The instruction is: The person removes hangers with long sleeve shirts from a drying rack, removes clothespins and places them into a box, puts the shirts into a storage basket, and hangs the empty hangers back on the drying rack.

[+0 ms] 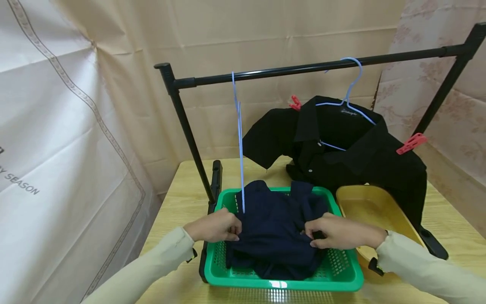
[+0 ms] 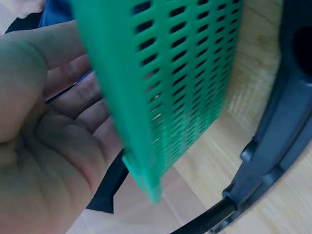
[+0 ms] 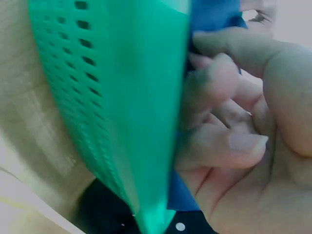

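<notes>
A dark navy garment (image 1: 275, 228) lies bunched in a green perforated basket (image 1: 243, 281). My left hand (image 1: 215, 226) pinches its left side, just above the basket's left rim, and my right hand (image 1: 341, 231) grips the cloth's right side. In the left wrist view, the fingers of the left hand (image 2: 58, 107) pass behind the basket wall, so their tips are hidden. The right wrist view has the right hand (image 3: 239, 112) with curled fingers beside the rim, blue cloth (image 3: 214, 17) at the fingertips. A bare light-blue hanger (image 1: 241, 156) hangs over the garment's left part.
Behind, a black collared shirt (image 1: 341, 164) hangs on a second blue hanger (image 1: 355, 80), with red clothespins (image 1: 411, 143) on its shoulders. Both hangers hang from a black rack bar (image 1: 273, 72). A yellow tray (image 1: 370, 204) stands right of the basket on the wooden table (image 1: 182, 202).
</notes>
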The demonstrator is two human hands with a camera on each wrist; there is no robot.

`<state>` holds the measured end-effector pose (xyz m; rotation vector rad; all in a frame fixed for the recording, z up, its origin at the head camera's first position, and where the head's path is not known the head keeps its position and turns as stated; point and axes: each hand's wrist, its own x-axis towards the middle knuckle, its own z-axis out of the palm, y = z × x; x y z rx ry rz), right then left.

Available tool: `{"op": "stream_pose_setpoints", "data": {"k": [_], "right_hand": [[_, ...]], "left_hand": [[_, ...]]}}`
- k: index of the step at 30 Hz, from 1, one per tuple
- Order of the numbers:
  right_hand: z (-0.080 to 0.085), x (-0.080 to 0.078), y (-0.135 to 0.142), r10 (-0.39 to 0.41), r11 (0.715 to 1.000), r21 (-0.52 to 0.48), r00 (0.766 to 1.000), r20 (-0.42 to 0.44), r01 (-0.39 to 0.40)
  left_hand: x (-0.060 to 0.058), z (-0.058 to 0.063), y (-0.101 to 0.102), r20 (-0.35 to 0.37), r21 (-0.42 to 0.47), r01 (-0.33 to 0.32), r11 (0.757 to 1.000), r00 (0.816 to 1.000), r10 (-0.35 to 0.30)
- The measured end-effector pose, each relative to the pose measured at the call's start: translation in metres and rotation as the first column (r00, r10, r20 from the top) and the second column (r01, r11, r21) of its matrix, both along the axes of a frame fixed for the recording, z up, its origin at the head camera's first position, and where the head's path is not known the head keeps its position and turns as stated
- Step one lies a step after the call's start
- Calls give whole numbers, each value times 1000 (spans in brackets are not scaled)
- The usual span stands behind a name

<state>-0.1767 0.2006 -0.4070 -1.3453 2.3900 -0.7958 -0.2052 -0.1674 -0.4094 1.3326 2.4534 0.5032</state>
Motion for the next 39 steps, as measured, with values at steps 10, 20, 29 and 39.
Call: {"op": "stream_pose_setpoints", "data": {"k": [10, 20, 29, 39], "right_hand": [[34, -27, 9, -463, 885, -153, 867, -185, 440], [2, -39, -5, -472, 864, 110, 867, -163, 491], [15, -36, 0, -421, 900, 54, 895, -148, 432], [20, -6, 12, -313, 937, 105, 934, -172, 333]], "left_hand": [[-28, 18, 2, -210, 90, -152, 984, 963, 168], [-44, 15, 25, -289, 28, -189, 982, 939, 188], [-35, 16, 29, -266, 32, -78, 996, 960, 84], [-5, 30, 12, -80, -54, -16, 998, 997, 12]]}}
